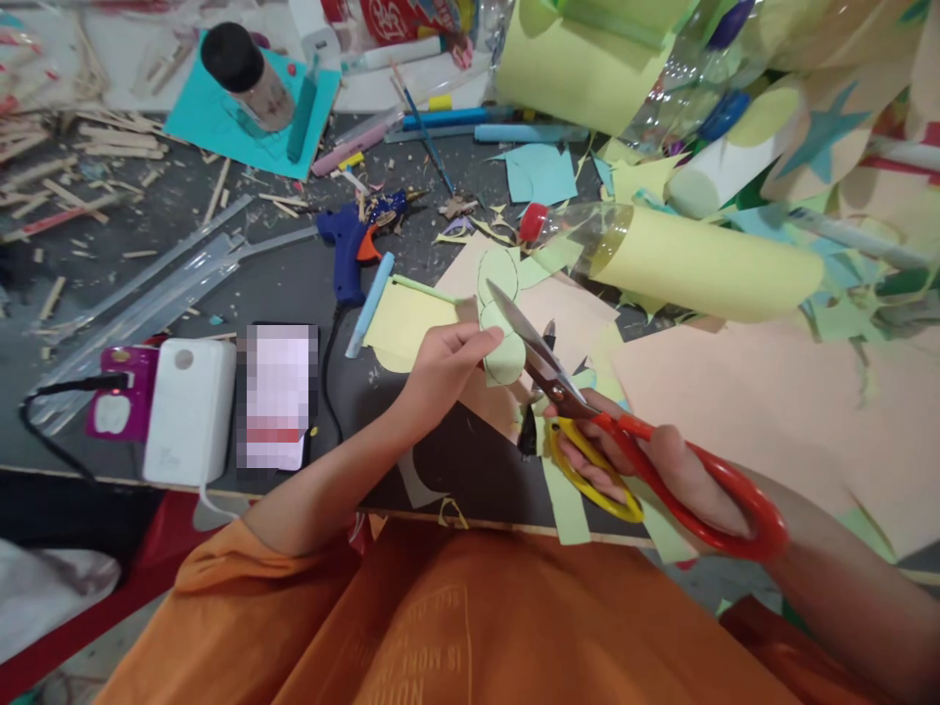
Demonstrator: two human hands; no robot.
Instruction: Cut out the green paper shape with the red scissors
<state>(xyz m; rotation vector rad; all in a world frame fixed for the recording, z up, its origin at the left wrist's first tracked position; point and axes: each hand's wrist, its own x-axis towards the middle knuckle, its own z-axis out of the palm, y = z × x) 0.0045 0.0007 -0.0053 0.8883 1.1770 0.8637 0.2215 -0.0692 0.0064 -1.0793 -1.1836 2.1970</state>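
Observation:
My left hand point(451, 367) pinches a small light-green paper piece point(499, 279) with rounded, outlined lobes. Large scissors point(562, 392) with one red and one yellow handle loop are in my right hand point(661, 470), its fingers through the loops. The blades point up and to the left, and their tips lie at the right edge of the green paper. Beneath the hands are pale peach sheets point(587, 304) and paper scraps.
A blue glue gun point(345, 245) with a black cord lies left of centre. A phone point(277, 392) and a white power bank point(189, 411) rest at the left front. A paper-wrapped bottle point(720, 259) lies at the right, near pens point(529, 132) and wood sticks point(121, 137).

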